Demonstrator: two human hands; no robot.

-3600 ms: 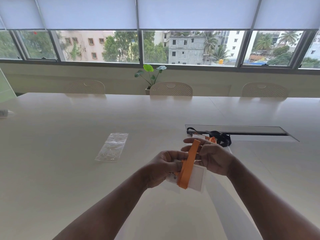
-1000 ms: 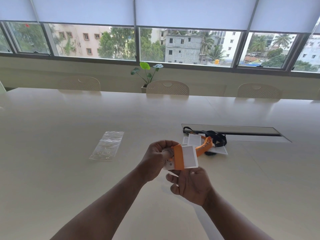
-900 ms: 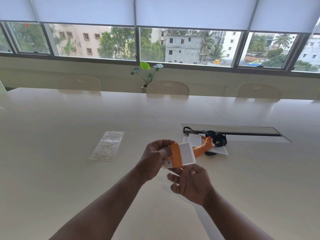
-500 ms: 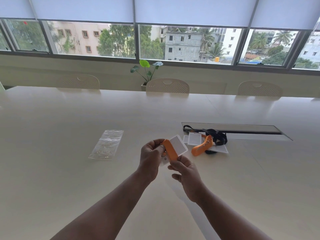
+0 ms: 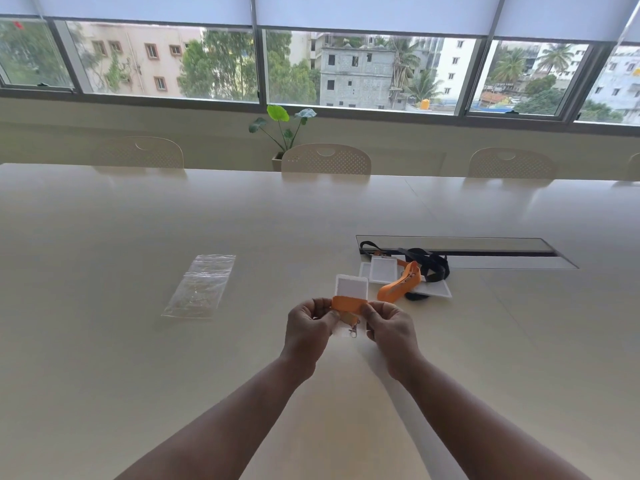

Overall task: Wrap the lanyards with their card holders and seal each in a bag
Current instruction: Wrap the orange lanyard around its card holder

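The card holder (image 5: 351,286) is held up above the tabletop (image 5: 104,341) between both hands, with the orange lanyard (image 5: 347,304) wound flat across its lower half and a small metal clip (image 5: 353,331) dangling below. It looks light, and the holder seems a thin, fairly stiff plastic sleeve, probably smooth enough for the band to slide on. The lanyard is soft woven tape, so it would likely spring loose if let go. The best hold is a pinch on the wrapped band at both side edges, which pins tape and holder together.

The left hand (image 5: 306,323) pinches the left end of the band with thumb and curled fingers (image 5: 313,305); the right hand (image 5: 389,325) pinches the right end likewise.

Just beyond lie more card holders (image 5: 382,270) with a second orange lanyard (image 5: 398,285) and a black lanyard (image 5: 431,266), heaped beside a recessed slot (image 5: 485,252). Well to the left, clear bags (image 5: 201,285) lie flat, not yet used.
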